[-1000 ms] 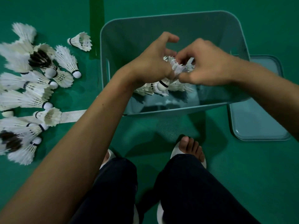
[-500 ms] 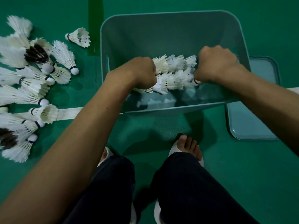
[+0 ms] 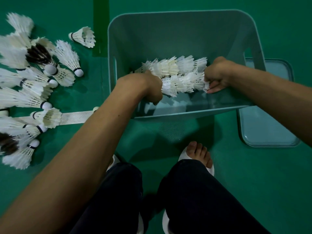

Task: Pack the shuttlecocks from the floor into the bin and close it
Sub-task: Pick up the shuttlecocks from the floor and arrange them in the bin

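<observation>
Nearest us, one sandalled foot stands just short of the bin.

Inside the bin, by its near wall, our left hand is curled round the left end of two nested rows of shuttlecocks. Our right hand grips the right end, its fingertips showing under the feathers.

Change: a second ago both hands met over the bin's middle, pinching a bunched clump. They have since drawn apart and dropped, and the clump now lies stretched into two rows side by side.

Judgement: this batch is all but set down, and letting go comes next.

To the right, the lid lies flat on the floor, partly behind the bin and not yet on it.

To the left, a pile of shuttlecocks still lies on the floor. We judge that packing is at an early stage and closing is far off.
</observation>
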`<control>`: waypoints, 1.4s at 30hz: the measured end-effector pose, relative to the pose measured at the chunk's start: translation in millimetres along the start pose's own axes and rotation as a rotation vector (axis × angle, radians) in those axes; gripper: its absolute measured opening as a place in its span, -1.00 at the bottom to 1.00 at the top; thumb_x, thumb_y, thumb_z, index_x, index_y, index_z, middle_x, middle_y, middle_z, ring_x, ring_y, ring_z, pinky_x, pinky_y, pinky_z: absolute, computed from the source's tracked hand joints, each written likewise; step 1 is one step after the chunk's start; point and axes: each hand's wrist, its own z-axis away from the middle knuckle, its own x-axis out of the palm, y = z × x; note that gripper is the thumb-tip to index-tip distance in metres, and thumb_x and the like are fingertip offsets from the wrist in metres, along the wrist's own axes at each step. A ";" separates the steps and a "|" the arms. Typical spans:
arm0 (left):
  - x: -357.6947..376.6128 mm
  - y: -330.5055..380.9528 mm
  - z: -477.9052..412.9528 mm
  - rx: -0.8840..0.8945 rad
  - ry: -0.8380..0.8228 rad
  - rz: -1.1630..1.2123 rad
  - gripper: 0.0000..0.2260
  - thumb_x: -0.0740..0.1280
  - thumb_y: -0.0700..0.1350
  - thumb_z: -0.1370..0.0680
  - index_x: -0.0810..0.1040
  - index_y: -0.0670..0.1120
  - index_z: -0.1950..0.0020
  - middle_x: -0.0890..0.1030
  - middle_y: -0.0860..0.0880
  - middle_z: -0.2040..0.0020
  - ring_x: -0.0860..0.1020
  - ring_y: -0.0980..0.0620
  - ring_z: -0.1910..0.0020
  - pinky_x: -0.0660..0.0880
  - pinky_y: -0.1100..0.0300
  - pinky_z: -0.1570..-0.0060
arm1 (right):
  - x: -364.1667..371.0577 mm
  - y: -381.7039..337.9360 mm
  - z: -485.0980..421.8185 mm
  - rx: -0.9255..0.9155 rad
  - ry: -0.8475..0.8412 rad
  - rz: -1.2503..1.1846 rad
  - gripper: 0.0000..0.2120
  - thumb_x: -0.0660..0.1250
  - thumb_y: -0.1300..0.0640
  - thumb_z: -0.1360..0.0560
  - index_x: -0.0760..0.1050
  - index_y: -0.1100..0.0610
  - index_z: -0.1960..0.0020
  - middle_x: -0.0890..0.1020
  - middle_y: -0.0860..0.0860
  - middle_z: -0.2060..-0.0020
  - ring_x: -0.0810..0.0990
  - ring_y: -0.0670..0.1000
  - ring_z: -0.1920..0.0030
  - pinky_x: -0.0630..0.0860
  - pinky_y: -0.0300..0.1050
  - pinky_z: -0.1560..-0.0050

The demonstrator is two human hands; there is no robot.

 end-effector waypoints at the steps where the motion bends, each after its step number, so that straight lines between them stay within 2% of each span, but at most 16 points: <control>1: -0.2 0.0 1.1 0.005 0.006 0.018 -0.56 0.34 -0.10 -0.58 0.45 -0.08 -0.47 0.25 -0.23 -0.53 0.50 -0.30 -0.32 0.48 -0.24 -0.32 | 0.2 -0.4 -0.8 -0.012 0.007 0.023 -0.89 0.25 0.31 -0.64 0.42 0.29 0.08 0.53 0.21 0.23 0.57 0.13 0.31 0.65 0.16 0.18; 4: -1.2 -1.6 1.7 0.020 0.047 0.106 -0.61 0.30 -0.16 -0.53 0.53 -0.10 -0.37 0.43 -0.21 -0.44 0.57 -0.21 -0.23 0.53 -0.17 -0.28 | 0.6 0.4 2.8 -0.060 0.064 0.194 -0.90 0.28 0.33 -0.59 0.47 0.38 0.06 0.65 0.30 0.20 0.72 0.25 0.24 0.69 0.19 0.18; 7: -3.6 -2.2 2.0 0.027 0.051 0.205 -0.66 0.35 -0.15 -0.52 0.61 -0.12 -0.30 0.59 -0.17 -0.34 0.55 -0.10 -0.05 0.51 0.01 -0.13 | 2.1 1.9 9.8 -0.118 0.109 0.334 -0.92 0.28 0.38 -0.54 0.53 0.40 0.06 0.69 0.27 0.29 0.73 0.16 0.36 0.67 0.06 0.45; 11: -12.3 2.7 7.1 0.079 0.061 0.342 -0.66 0.40 -0.12 -0.61 0.56 -0.06 -0.39 0.50 -0.08 -0.42 0.52 -0.11 -0.34 0.46 0.00 -0.35 | -5.9 -3.2 24.3 -0.112 0.048 0.458 -0.94 0.35 0.35 -0.50 0.54 0.35 0.14 0.63 0.13 0.56 0.61 0.00 0.60 0.45 -0.28 0.66; 15: -15.2 0.7 19.0 0.097 0.149 0.380 -0.64 0.38 -0.12 -0.61 0.54 -0.01 -0.41 0.50 -0.07 -0.42 0.49 -0.08 -0.28 0.42 0.11 -0.26 | -25.7 -5.8 44.1 -0.124 0.063 0.426 -0.74 0.42 0.33 -0.52 0.44 0.31 0.30 0.47 0.07 0.74 0.51 -0.04 0.59 0.12 -0.42 0.77; 18: -19.3 -2.9 45.3 0.134 0.307 0.483 -0.66 0.37 -0.12 -0.61 0.56 0.02 -0.39 0.49 -0.07 -0.45 0.49 -0.08 -0.36 0.39 0.10 -0.32 | -39.6 -10.4 61.0 -0.176 0.138 0.289 -0.87 0.31 0.33 -0.55 0.50 0.34 0.17 0.60 0.14 0.60 0.63 0.05 0.50 0.31 -0.41 0.70; 21: -18.4 -13.4 79.0 0.216 0.561 0.658 -0.72 0.34 -0.18 -0.62 0.61 -0.02 -0.32 0.59 -0.04 -0.33 0.58 0.05 -0.24 0.50 0.15 -0.26 | -40.5 -18.8 84.8 -0.274 0.209 0.058 -0.83 0.25 0.34 -0.54 0.54 0.39 -0.06 0.72 0.22 0.33 0.72 0.09 0.45 0.66 -0.10 0.42; 25: 1.7 -47.4 131.8 0.244 1.009 0.880 -0.81 0.32 -0.25 -0.55 0.67 -0.09 -0.09 0.69 0.02 -0.04 0.63 0.16 0.11 0.54 0.34 0.12 | -7.2 -45.1 152.4 -0.712 0.242 -0.165 -0.82 0.29 0.30 -0.51 0.65 0.26 0.17 0.72 0.08 0.35 0.62 -0.07 0.55 0.49 -0.25 0.53; 27: 26.0 -74.2 142.7 0.113 1.142 1.007 -0.82 0.31 -0.26 -0.49 0.67 -0.14 -0.01 0.71 -0.05 0.08 0.65 0.00 0.18 0.57 0.17 0.22 | 22.3 -63.0 198.2 -0.886 0.092 -0.217 -0.79 0.29 0.28 -0.54 0.66 0.24 0.21 0.71 0.06 0.39 0.57 -0.10 0.59 0.45 -0.25 0.54; 29: 58.0 -102.9 137.3 -0.123 1.163 1.056 -0.83 0.30 -0.21 -0.46 0.67 -0.13 0.05 0.69 -0.07 0.15 0.65 -0.12 0.17 0.57 0.06 0.19 | 58.2 -78.4 228.4 -1.001 -0.081 -0.008 -0.76 0.23 0.26 -0.56 0.64 0.22 0.17 0.70 0.08 0.38 0.56 -0.08 0.60 0.43 -0.26 0.54; 32: 116.1 -134.3 119.8 -0.484 0.980 0.972 -0.87 0.37 -0.19 -0.49 0.66 -0.14 -0.01 0.67 -0.04 0.10 0.64 -0.12 0.02 0.41 0.17 0.14 | 119.8 -94.9 246.8 -0.955 -0.384 0.518 -0.84 0.17 0.26 -0.55 0.49 0.19 0.14 0.65 0.10 0.26 0.57 0.03 0.55 0.55 -0.16 0.48; 34: 146.0 -141.2 110.4 -0.556 0.922 0.971 -0.82 0.40 -0.18 -0.49 0.60 -0.17 -0.08 0.67 -0.08 0.01 0.62 -0.12 0.00 0.36 0.17 0.12 | 159.1 -97.2 234.5 -0.872 -0.431 0.667 -0.89 0.16 0.28 -0.53 0.45 0.15 0.05 0.64 0.15 0.12 0.60 0.08 0.47 0.61 -0.10 0.36; 36: 163.5 -142.9 109.5 -0.650 0.970 1.005 -0.77 0.39 -0.14 -0.49 0.50 -0.14 -0.12 0.65 -0.04 0.07 0.60 -0.09 0.10 0.38 0.12 0.17 | 186.9 -97.4 209.5 -0.772 -0.474 0.613 -0.57 0.14 0.30 -0.54 0.36 0.11 -0.39 0.61 0.19 -0.12 0.65 0.17 0.33 0.68 0.02 0.19; 37: 168.2 -142.9 112.2 -0.728 1.013 1.029 -0.74 0.39 -0.10 -0.50 0.45 -0.13 -0.13 0.63 -0.02 0.13 0.59 -0.07 0.16 0.37 0.10 0.22 | 194.2 -96.5 195.9 -0.667 -0.536 0.515 -0.39 0.13 0.30 -0.57 0.16 0.02 -0.58 0.59 0.20 -0.18 0.69 0.20 0.29 0.70 0.08 0.16; 39: 174.6 -144.9 118.0 -0.905 1.102 1.053 -0.67 0.41 -0.05 -0.50 0.38 -0.12 -0.15 0.60 -0.02 0.16 0.58 -0.08 0.17 0.35 0.08 0.26 | 198.9 -92.5 175.9 -0.435 -0.643 0.236 -0.22 0.16 0.33 -0.61 -0.06 -0.19 -0.64 0.55 0.24 -0.29 0.71 0.19 0.27 0.71 0.08 0.17; 42: 182.7 -152.5 120.1 -1.097 1.166 1.038 -0.51 0.48 -0.01 -0.49 0.33 -0.18 -0.24 0.56 -0.17 -0.15 0.57 -0.21 -0.09 0.49 -0.05 0.08 | 203.7 -88.5 152.7 -0.330 -0.600 0.011 -0.17 0.19 0.44 -0.56 0.04 -0.19 -0.64 0.26 0.16 -0.58 0.70 0.22 0.11 0.71 0.09 0.12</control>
